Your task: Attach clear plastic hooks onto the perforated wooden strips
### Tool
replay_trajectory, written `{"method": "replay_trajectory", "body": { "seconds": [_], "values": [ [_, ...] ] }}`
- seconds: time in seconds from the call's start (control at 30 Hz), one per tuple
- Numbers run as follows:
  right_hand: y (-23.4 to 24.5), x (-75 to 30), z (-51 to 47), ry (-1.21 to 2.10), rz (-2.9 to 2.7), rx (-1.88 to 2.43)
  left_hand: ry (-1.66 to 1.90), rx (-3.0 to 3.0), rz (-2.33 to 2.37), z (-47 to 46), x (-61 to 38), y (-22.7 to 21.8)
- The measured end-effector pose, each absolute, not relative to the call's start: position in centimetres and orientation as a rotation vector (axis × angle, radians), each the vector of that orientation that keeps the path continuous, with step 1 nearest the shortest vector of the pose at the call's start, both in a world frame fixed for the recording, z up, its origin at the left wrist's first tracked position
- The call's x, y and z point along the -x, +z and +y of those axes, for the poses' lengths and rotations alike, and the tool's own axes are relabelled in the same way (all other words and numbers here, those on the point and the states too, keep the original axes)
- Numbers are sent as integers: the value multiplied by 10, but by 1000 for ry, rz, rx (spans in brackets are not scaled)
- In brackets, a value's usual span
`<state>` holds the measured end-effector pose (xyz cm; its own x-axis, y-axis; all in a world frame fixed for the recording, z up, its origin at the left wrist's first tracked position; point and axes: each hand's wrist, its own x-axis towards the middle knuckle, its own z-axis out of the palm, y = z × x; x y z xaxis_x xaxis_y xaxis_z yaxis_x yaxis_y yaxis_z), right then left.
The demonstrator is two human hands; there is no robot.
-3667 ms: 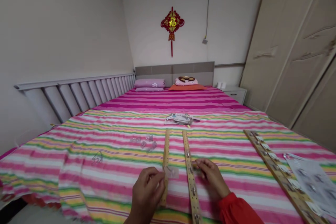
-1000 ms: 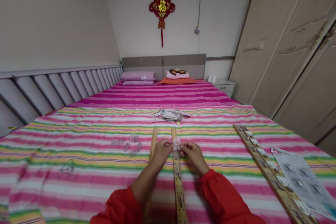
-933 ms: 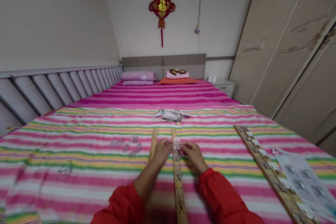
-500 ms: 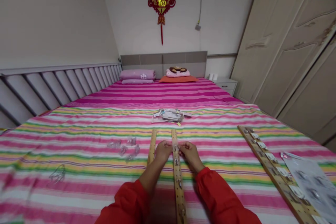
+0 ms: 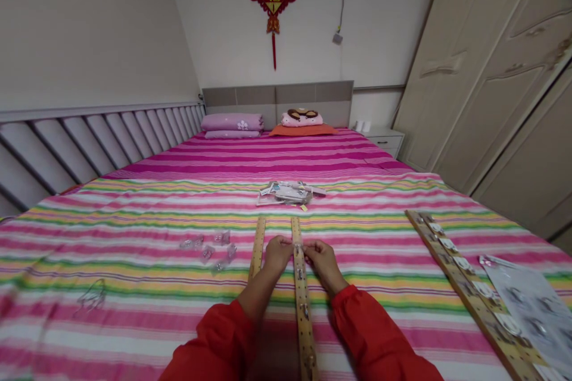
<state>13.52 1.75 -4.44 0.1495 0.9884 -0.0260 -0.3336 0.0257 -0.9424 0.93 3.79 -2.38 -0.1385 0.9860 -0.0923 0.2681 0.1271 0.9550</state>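
A long wooden strip with rows of small holes (image 5: 302, 292) lies lengthwise before me, with several small shiny metal pieces (image 5: 304, 310) spaced along it. At its upper part my left hand (image 5: 279, 253) pinches from the left side. Opposite it, my right hand (image 5: 320, 259) pinches from the right, fingertips close to the strip. Between the fingertips is a small, partly clear, shiny piece (image 5: 298, 246), touching the strip's face; its kind is too small to make out. A second holed wooden strip (image 5: 258, 244) lies just left, partly hidden behind my left hand and forearm.
Several small clear packets (image 5: 222, 238) lie to the left, near a thin tangled loop (image 5: 93, 296). Plastic packaging (image 5: 288, 192) rests ahead. On the right are a longer board with metal pieces and white tags (image 5: 465, 292) and a clear bag (image 5: 527, 297). Striped cloth (image 5: 156, 321) covers the bed.
The view has tilted slightly, so things appear a little higher. Both hands stay at the same part of the strip, and the small piece now looks lower against its face.
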Motion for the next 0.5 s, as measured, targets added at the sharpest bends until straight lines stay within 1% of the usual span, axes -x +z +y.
{"method": "replay_trajectory", "body": {
  "seconds": [0.5],
  "values": [
    [-53, -135, 22, 1235, -844, 1072, 1036, -1269, 1584, 39, -12, -33]
  ]
}}
